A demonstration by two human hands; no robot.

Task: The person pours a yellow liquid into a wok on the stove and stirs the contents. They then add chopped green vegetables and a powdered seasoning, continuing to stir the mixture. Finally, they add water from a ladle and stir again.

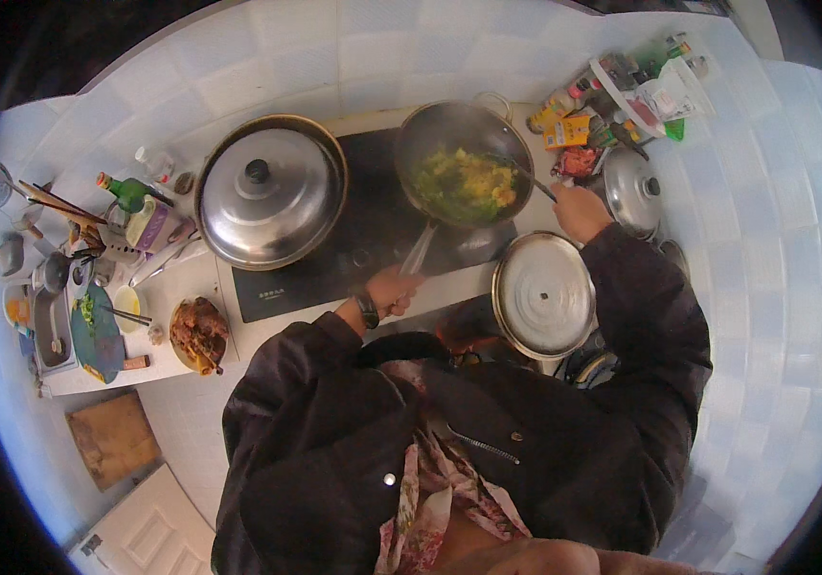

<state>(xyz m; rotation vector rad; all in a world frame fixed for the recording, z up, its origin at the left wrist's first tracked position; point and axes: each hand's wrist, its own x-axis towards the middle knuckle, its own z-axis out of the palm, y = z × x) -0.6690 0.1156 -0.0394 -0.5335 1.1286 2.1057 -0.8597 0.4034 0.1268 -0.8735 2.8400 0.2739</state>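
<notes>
My left hand [391, 291] is closed around the long handle [419, 248] of a wok [418, 126], which sits on the right part of a black cooktop [296, 291]. Inside the wok lies a mix of yellow pieces and green vegetables [465, 183], with steam over it. My right hand [583, 213] grips the handle of a dark spatula [537, 183]; its far end is among the food. Just below my right hand, a round metal lid [544, 295] lies underside up at the counter's front edge.
A big lidded pan [274, 194] stands on the cooktop's left part. Further left are a bowl of browned meat [199, 334], a cutting board with chopped greens [98, 338], a green bottle [123, 190] and a sink [52, 323]. Seasoning packets [567, 133] and another lid [630, 190] crowd the right corner.
</notes>
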